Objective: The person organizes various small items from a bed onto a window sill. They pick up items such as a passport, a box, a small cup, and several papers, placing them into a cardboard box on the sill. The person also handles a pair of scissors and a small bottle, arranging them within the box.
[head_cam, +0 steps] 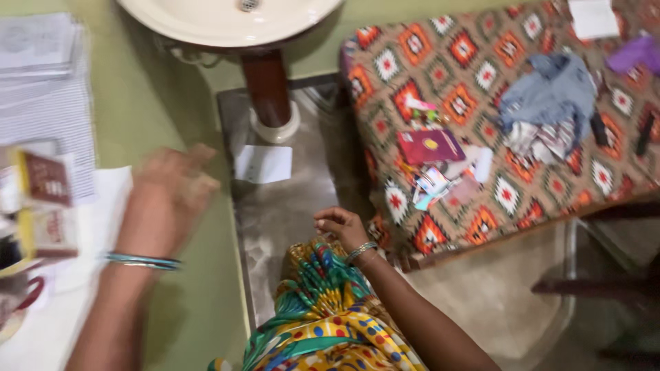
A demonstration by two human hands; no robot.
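Observation:
My left hand (167,196) is blurred with motion, raised in front of a green wall, fingers spread, holding nothing; a teal bangle (143,261) sits on its wrist. It is next to a shelf of small boxes and papers (42,199) at the left. My right hand (342,227) hangs low with fingers loosely curled and nothing visible in it, a bangle on its wrist, just above my colourful patterned clothing (323,309) and close to the edge of a bed with a patterned orange and brown cover (481,124).
A white washbasin (220,20) on a brown pedestal (267,86) stands at the top. A white paper (263,163) lies on the grey floor. On the bed lie a maroon booklet (430,145), loose cards, a crumpled blue-grey garment (550,93) and purple cloth (636,53).

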